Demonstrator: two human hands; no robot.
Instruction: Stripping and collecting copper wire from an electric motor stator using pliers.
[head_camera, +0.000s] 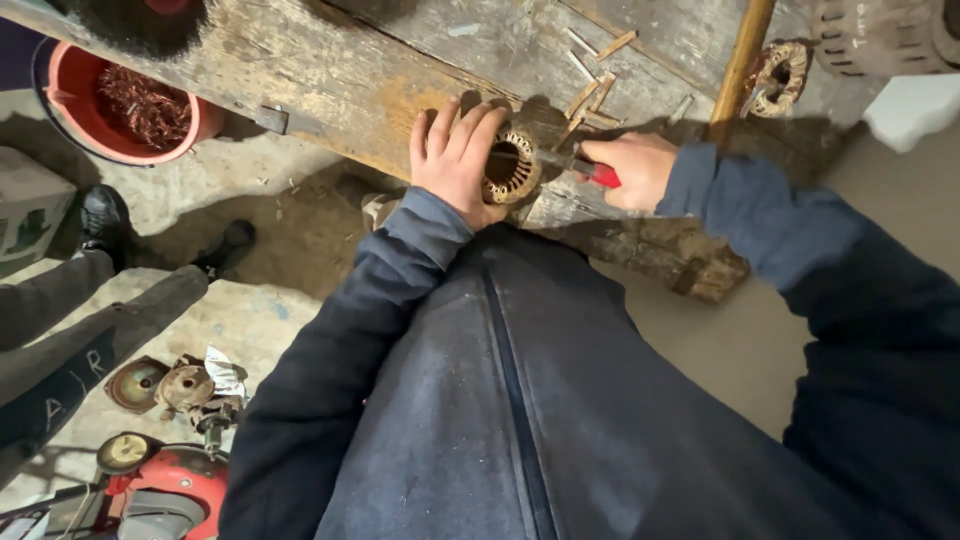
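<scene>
At the near edge of a worn wooden surface (340, 85): left hand (455, 160) closed round a motor stator (512, 167), fingers (470, 125) curled over its far side, palm against the left flank. Stator a rusty ring of laminations with copper windings showing at the rim, standing on edge right at the plank's lip.

Right hand (632, 168) fisted tight on a red-handled tool (585, 170); dark metal shaft pointing left into the stator's bore. Tip hidden inside the ring, so kind of tool not clear. Both sleeves dark blue, jacket filling the lower frame.

On the surface beyond the hands: scattered slim wood-coloured slivers (595, 95), some touching one another. Further right, a second stator (778, 75) with copper windings, just beside a wooden pole (740, 60) leaning across the plank. Grey ribbed motor housing (880, 35) at the top right corner.

On the floor to the left: red bucket (75, 100) with a tangle of copper wire (145, 105) inside. Below it, another person's legs in dark trousers and black shoes (105, 215). Bottom left: rusty round motor parts (165, 385) lying close together, next to a red machine (180, 490).
</scene>
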